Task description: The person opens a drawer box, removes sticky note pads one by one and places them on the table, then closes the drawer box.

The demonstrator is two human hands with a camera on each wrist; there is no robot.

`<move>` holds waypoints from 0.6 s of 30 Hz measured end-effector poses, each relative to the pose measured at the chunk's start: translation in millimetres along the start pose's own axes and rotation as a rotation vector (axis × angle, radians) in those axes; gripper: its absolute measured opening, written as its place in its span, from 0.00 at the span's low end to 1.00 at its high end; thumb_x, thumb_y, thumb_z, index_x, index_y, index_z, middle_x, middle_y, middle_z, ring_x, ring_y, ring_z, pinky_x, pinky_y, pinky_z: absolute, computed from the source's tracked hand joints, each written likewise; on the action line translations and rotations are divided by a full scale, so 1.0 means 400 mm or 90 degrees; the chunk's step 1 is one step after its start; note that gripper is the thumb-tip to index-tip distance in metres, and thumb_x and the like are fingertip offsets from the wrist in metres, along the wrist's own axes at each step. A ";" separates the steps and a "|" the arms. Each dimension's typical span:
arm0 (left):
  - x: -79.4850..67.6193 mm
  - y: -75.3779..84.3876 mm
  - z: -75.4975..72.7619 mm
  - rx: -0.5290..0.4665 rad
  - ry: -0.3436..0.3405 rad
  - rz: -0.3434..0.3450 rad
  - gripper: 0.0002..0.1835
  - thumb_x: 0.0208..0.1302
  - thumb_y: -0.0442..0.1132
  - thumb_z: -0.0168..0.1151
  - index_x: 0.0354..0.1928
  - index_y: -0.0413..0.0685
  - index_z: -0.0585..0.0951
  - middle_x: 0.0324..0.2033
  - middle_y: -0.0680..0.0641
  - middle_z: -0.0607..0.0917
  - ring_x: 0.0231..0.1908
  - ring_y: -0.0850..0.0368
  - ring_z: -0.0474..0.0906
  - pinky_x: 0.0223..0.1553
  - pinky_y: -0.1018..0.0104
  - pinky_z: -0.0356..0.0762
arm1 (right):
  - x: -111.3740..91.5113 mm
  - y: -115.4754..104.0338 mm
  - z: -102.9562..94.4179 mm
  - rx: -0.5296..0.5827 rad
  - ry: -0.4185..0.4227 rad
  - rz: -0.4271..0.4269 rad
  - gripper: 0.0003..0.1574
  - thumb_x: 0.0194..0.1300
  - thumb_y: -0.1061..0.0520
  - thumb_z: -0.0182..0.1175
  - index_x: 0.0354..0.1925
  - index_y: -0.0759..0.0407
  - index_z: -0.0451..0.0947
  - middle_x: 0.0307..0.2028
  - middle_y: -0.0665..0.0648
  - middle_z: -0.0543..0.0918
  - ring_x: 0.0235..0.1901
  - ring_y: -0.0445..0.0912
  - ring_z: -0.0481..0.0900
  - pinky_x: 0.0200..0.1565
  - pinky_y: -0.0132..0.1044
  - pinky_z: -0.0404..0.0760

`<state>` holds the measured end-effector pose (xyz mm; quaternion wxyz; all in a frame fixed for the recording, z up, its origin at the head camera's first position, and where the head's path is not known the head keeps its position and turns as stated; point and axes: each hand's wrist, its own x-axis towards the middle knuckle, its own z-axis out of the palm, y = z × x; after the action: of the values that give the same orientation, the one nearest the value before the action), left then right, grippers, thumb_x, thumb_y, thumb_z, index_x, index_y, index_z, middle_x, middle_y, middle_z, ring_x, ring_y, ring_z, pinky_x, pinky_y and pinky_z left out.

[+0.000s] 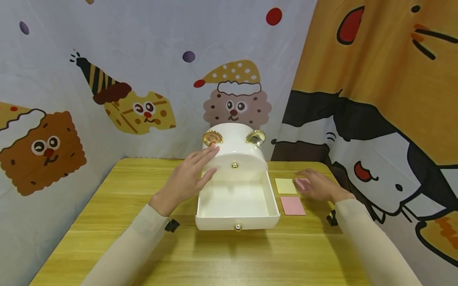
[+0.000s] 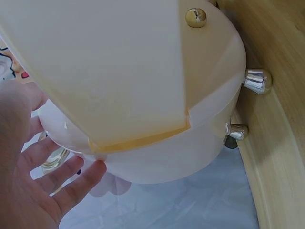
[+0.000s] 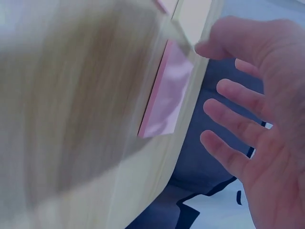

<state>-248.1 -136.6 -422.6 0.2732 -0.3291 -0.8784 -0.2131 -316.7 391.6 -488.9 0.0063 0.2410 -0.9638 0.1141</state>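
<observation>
A white storage box [image 1: 237, 139] with gold round ears stands on the table, its lower drawer [image 1: 237, 222] pulled out toward me and bare inside. My left hand [image 1: 189, 174] rests at the box's left side by the gold ear [image 1: 212, 138]; its fingers [image 2: 78, 186] are extended, with fingertips at the shell in the left wrist view. Over on the right, my right hand [image 1: 320, 186] hovers over a pink sticky note pad [image 3: 169, 93], fingers spread and relaxed. Next to that pad lie a yellow sticky note pad [image 1: 286, 186] and another pink sticky note pad [image 1: 293, 205].
The wooden table [image 1: 222, 258] backs onto a cartoon-printed curtain [image 1: 150, 39]. A gold knob [image 1: 238, 227] sits on the drawer front, another knob [image 1: 234, 165] above it on the box. Small gold feet [image 2: 257, 81] hold the box off the table.
</observation>
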 end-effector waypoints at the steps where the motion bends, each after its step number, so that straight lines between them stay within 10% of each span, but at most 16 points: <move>1: 0.000 0.000 0.000 -0.001 0.001 0.000 0.37 0.88 0.47 0.68 0.91 0.52 0.70 0.89 0.46 0.73 0.80 0.34 0.80 0.79 0.36 0.84 | -0.005 -0.005 0.001 0.007 0.006 0.004 0.36 0.79 0.57 0.76 0.78 0.66 0.80 0.73 0.72 0.85 0.72 0.72 0.83 0.75 0.77 0.80; 18: -0.002 0.007 -0.003 -0.012 0.000 -0.009 0.36 0.88 0.47 0.69 0.91 0.51 0.70 0.89 0.46 0.73 0.80 0.34 0.80 0.78 0.35 0.84 | -0.066 -0.120 0.005 0.004 0.121 -0.050 0.35 0.76 0.64 0.76 0.77 0.61 0.82 0.68 0.65 0.90 0.63 0.64 0.92 0.64 0.68 0.92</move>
<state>-245.1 -135.7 -421.7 0.2685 -0.3251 -0.8788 -0.2235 -270.8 362.4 -482.4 0.1015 0.2670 -0.9482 0.1389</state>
